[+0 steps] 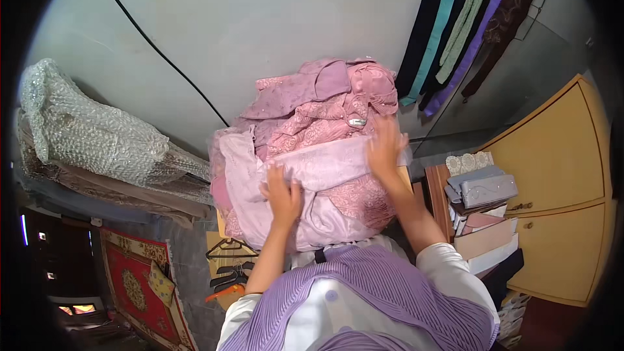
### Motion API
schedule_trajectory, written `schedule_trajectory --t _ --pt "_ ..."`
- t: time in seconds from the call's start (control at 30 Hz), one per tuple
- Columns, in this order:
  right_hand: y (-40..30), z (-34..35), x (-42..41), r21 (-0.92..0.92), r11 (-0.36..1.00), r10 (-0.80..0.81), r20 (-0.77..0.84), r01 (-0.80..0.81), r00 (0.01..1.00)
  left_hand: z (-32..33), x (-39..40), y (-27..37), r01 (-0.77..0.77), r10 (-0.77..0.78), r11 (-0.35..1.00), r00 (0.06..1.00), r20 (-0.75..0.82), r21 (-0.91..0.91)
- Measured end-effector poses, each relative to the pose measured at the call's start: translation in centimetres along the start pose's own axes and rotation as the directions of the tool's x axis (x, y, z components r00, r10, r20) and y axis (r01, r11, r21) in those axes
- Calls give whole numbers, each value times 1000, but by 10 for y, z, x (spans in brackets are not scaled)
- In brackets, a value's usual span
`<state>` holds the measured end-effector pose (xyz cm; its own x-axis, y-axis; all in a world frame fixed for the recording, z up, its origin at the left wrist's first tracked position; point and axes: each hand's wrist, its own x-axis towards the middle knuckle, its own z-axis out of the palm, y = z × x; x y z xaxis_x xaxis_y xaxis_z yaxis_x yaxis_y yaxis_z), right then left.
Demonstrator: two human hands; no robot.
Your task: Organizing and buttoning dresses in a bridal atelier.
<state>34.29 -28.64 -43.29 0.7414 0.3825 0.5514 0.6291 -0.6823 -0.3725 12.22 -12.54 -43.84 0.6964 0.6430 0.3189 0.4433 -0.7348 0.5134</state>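
Observation:
A heap of pink and mauve garments, partly of lace, lies before me against the wall. Across its front spreads a pale pink sheer fabric (317,163). My left hand (282,195) rests on this fabric at the left, fingers apart. My right hand (386,148), blurred, is at the fabric's right end with its fingers spread. Behind the fabric are a pink lace garment (312,129) bearing a white label (357,122) and a mauve garment (297,97). The surface under the heap is mostly hidden.
A white beaded gown (107,117) hangs at the left. Black hangers (231,248) lie low at the left, near a red patterned rug (141,282). Strips of coloured cloth (438,44) hang at the upper right. Stacked boxes (487,192) stand by a wooden cabinet (560,156).

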Motion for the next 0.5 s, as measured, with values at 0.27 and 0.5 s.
schedule_trajectory --t 0.27,0.5 --pt "-124 57 -60 310 902 -400 343 300 850 45 5 -17 110 -134 981 980 148 160" --pt "-23 32 -52 167 917 -389 577 362 718 47 8 -26 83 -153 941 969 195 327"
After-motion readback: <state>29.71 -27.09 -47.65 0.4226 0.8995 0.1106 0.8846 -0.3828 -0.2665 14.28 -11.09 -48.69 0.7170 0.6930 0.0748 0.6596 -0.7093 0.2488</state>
